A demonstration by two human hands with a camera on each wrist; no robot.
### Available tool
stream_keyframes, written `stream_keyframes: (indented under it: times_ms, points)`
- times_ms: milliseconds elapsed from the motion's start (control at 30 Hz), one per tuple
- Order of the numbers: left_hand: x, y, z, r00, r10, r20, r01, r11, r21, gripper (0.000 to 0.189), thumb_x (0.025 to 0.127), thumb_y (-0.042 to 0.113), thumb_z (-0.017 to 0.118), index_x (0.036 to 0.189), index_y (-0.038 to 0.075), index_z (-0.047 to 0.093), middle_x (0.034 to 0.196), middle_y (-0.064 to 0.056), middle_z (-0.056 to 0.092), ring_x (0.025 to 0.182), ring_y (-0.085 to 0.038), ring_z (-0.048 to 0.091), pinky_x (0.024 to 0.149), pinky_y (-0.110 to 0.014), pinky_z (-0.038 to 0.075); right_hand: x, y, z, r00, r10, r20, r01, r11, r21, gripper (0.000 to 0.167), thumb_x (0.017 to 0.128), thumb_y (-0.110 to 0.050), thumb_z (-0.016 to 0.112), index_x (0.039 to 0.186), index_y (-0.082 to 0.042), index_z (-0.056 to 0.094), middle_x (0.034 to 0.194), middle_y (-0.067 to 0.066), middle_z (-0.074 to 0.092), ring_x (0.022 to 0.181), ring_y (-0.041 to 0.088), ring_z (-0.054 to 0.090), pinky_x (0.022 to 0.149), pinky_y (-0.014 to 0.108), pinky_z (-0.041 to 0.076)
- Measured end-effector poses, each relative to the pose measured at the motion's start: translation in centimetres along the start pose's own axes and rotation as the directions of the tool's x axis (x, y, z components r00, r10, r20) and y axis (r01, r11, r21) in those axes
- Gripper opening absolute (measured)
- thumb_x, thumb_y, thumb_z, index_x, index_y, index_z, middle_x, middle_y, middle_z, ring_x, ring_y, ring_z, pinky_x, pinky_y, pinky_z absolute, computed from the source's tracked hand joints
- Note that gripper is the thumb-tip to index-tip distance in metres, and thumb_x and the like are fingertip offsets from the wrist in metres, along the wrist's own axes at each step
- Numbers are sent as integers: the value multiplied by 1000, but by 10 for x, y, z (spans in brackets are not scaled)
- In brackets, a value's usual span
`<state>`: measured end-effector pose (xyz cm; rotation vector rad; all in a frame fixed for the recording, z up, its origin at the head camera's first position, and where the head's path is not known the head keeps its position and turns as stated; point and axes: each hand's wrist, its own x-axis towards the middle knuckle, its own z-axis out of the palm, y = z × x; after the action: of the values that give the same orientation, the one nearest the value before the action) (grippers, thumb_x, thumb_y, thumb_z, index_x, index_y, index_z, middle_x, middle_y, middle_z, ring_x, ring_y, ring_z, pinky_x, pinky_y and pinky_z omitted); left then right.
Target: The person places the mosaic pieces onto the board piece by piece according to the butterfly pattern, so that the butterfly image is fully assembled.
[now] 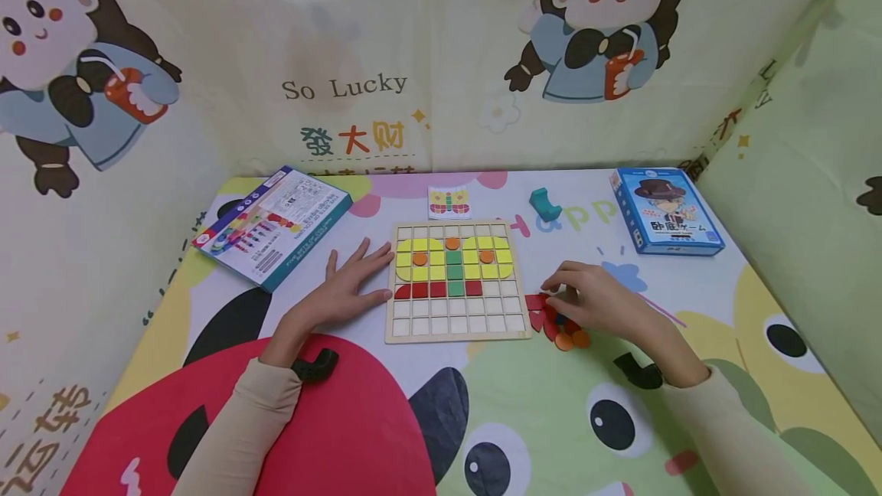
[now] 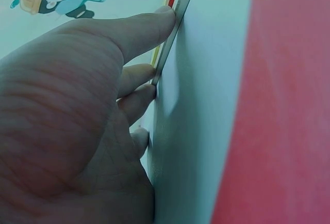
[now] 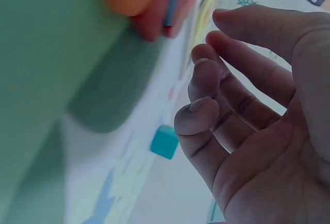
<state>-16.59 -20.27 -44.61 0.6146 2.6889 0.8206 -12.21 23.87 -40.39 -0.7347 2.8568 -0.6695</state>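
A wooden grid board lies mid-table, holding yellow, orange, green and red pieces in its upper and middle cells. My left hand has its fingers spread, with thumb and fingertips against the board's left edge; the left wrist view shows those fingertips at the rim. To the right of the board, my right hand is over a small pile of red, orange and dark pieces, partly covering it. Its fingers are loosely bent, and the right wrist view shows nothing between thumb and index finger.
Behind the board lies a small card with a butterfly pattern like the pieces. A teal object sits to its right. A game box lies at the back left, and a blue box at the back right. Printed fabric walls enclose the table.
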Motion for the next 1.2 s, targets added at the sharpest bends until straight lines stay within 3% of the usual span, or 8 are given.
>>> stream_keyframes:
  times_ms: [233, 600, 967, 1200]
  points:
    - [-1, 1, -1, 1000, 2, -1, -2, 1000, -9, 84, 96, 43, 74, 168, 24, 33, 179, -2, 24, 169, -36, -2, 125, -75, -19, -4, 5, 8, 1000, 8, 23, -8, 1000, -16, 22, 93, -18, 82, 115, -13, 79, 105, -1, 71, 88, 10, 59, 74, 20, 57]
    - [0, 1, 0, 1000, 8, -2, -8, 1000, -12, 84, 97, 42, 74, 168, 23, 33, 179, -2, 24, 169, -36, -2, 124, -75, -19, 6, -1, 13, 999, 27, 40, -24, 997, -72, 25, 93, -24, 83, 116, -14, 80, 104, 1, 69, 89, 12, 59, 72, 20, 56]
    - [-1, 0, -1, 1000, 11, -4, -11, 1000, -19, 83, 97, 41, 73, 168, 24, 33, 179, -2, 24, 169, -35, -1, 125, -75, -18, 20, 3, 13, 998, 47, -32, -49, 995, -90, 24, 95, -22, 81, 114, -6, 79, 99, 6, 69, 84, 15, 60, 70, 26, 57]
    - [-1, 0, -1, 1000, 13, -9, -14, 1000, -21, 83, 97, 41, 74, 168, 23, 34, 179, -2, 25, 169, -36, 0, 125, -75, -18, 25, 3, 12, 997, 70, -10, -71, 993, -91, 28, 93, -22, 82, 115, -5, 79, 101, 7, 70, 85, 16, 60, 72, 27, 57]
